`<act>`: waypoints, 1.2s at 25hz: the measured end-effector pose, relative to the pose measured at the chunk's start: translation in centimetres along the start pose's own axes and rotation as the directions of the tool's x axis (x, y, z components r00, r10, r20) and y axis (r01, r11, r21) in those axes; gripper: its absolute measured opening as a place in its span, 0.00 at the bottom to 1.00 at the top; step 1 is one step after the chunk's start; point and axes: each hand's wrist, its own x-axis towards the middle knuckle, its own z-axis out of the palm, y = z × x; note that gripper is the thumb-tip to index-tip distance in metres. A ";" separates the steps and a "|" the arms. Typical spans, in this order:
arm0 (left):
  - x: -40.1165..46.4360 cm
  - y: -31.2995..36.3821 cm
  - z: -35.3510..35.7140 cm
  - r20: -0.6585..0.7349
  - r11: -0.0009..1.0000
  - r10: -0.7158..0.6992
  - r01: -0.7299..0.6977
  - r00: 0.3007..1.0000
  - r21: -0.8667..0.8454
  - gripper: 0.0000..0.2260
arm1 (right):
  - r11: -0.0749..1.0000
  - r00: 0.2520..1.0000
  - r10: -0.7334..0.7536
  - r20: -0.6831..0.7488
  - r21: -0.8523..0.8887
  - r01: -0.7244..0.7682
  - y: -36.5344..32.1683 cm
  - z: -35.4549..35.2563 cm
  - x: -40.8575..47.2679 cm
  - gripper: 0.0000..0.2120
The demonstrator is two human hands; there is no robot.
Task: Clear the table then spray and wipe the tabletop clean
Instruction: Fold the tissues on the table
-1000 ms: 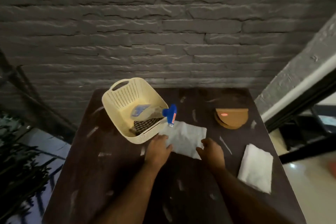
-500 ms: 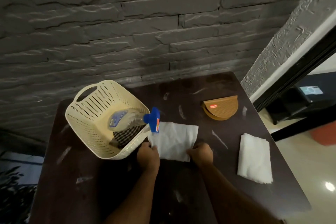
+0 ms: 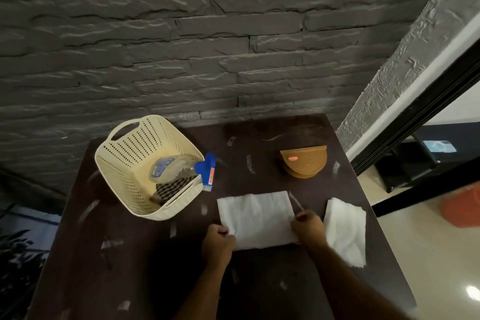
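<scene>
In the lower two thirds of the frame I had the dark tabletop (image 3: 124,262), streaked all over with pale smears and set against a grey stone wall (image 3: 207,47). Left of centre sat the cream basket (image 3: 122,163), perforated and tilted toward me, with the spray bottle (image 3: 171,166) lying inside it, its blue nozzle (image 3: 207,169) poking over the rim, and a checked cloth (image 3: 171,188) tucked under it. At lower centre lay the white napkin (image 3: 255,218), flat on the wood, and I had both hands on its near corners: my left hand (image 3: 218,244) had its fingers curled and pinching the lower left corner, my right hand (image 3: 309,228) was curled round the right edge. A second folded napkin (image 3: 344,231) lay just beside my right hand, near the table's right edge. Toward the upper right stood the brown holder (image 3: 305,162), well apart from everything else. I judged I was in the clearing stage, with nothing sprayed yet. The risks I saw were these: lifting the thin napkin unevenly could make it sag or slip from one pinch; my right forearm could sweep the second napkin off the edge; and dropping things carelessly into the tilted basket could knock the bottle's overhanging nozzle and tip it out.
</scene>
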 end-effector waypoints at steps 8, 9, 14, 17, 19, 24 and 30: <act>0.1 -1.5 1.0 -0.109 0.998 0.020 -0.013 0.994 0.065 0.15 | 0.951 0.972 -0.179 -0.154 -0.279 0.131 2.6 -5.2 0.4 0.06; 0.2 -1.4 1.2 -0.128 0.998 0.020 -0.012 0.992 0.060 0.16 | 0.945 0.964 -0.183 -0.191 -0.304 0.119 3.1 -6.0 0.8 0.10; 0.8 -0.9 1.9 -0.200 0.997 -0.020 0.034 0.980 0.066 0.20 | 0.901 0.986 -0.128 -0.103 -0.427 0.073 4.4 -7.4 2.1 0.20; 1.1 -0.5 1.8 -0.190 0.992 -0.016 0.040 0.982 0.122 0.20 | 0.871 0.987 -0.143 -0.076 -0.483 0.089 4.8 -7.6 2.5 0.14; 1.4 -0.3 1.5 -0.176 0.986 -0.008 0.038 0.984 0.165 0.18 | 0.883 0.988 -0.133 -0.080 -0.462 0.082 4.7 -8.0 2.4 0.12; 1.5 0.1 1.2 -0.120 0.973 0.018 0.010 0.993 0.231 0.14 | 0.911 0.971 -0.190 -0.149 -0.395 0.117 2.9 -7.9 0.9 0.12; 1.8 -0.1 0.9 -0.095 0.983 0.028 -0.011 0.995 0.183 0.12 | 0.907 0.924 -0.352 -0.149 -0.297 0.297 -1.4 -3.7 -3.0 0.06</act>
